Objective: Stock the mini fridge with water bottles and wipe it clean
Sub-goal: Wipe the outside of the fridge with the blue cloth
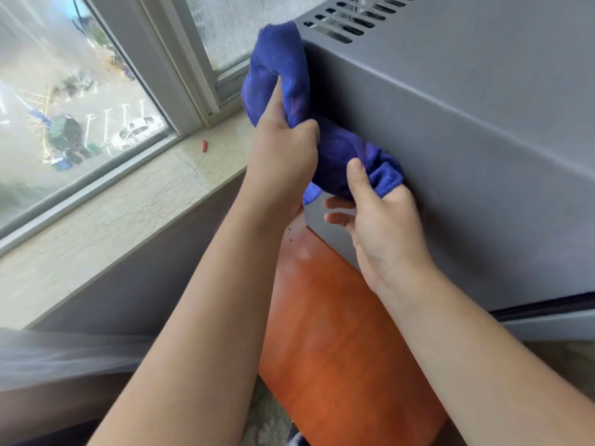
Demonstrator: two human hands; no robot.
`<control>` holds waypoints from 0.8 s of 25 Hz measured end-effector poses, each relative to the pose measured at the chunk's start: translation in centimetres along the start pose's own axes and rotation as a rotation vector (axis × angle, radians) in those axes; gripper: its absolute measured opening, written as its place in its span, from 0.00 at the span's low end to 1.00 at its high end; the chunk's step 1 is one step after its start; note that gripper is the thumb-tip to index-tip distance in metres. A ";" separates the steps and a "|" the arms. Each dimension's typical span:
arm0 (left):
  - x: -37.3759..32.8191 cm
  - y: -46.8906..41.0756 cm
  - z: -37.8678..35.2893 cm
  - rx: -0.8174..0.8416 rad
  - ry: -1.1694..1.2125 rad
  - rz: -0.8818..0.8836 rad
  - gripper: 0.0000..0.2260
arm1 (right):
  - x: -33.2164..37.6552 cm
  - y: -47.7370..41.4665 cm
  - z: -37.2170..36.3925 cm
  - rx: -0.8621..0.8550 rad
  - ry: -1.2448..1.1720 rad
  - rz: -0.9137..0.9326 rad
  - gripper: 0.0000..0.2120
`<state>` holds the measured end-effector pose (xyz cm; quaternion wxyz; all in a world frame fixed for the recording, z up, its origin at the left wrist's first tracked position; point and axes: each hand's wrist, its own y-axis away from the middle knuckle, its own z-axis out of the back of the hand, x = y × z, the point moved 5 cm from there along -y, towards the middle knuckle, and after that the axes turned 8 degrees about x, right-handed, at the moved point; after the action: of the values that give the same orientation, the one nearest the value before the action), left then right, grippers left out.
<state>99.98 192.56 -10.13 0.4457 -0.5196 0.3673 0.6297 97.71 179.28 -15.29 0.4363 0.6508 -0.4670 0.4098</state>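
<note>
Bunched plush blue cloth [289,75] against smooth grey fridge [467,140]

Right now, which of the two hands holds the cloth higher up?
The left hand: it grips the blue cloth near the middle, while the right hand pinches its lower end against the fridge.

Grey metal mini fridge [467,149], vented rear, on orange wooden surface [338,333]. Blue microfibre cloth [289,91] against its side, gripped by left hand [283,156] and right hand [383,217]. Marble windowsill [112,214] adjacent.
</note>
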 end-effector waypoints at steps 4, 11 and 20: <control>4.9 0.4 -2.4 0.041 -0.118 0.144 0.20 | -5.5 -0.3 2.4 -0.075 -0.112 -0.192 0.11; 17.1 5.0 -9.8 0.224 -0.040 0.407 0.24 | -15.6 2.7 11.1 -0.302 -0.107 -0.436 0.13; 27.5 9.4 -16.1 0.304 0.286 0.790 0.26 | -21.9 4.5 17.5 -0.436 0.002 -0.612 0.10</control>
<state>94.62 179.44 -40.16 0.1869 -0.3501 0.6838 0.6124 90.58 167.28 -40.06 0.6673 0.6517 -0.3269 0.1523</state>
